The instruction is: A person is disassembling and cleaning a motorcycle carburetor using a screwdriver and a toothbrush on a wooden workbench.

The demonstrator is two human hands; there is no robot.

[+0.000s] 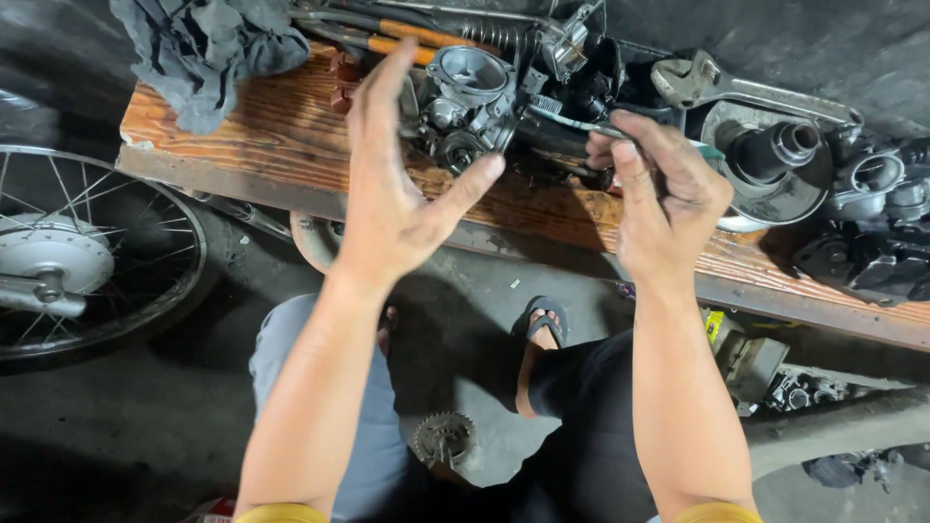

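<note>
Gripping a carburetor loosely, left hand half open, fingers spread.
Right hand, at three o'clock, is pinching a toothbrush; the carburetor could be slipping.

Bare forearms, yellow sleeve cuffs, grimy fingers (dark sandal below).

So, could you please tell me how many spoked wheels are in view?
1: a spoked wheel lies on the floor at far left, below the wooden board, partly cut off by the frame. Others may be hidden.
</note>
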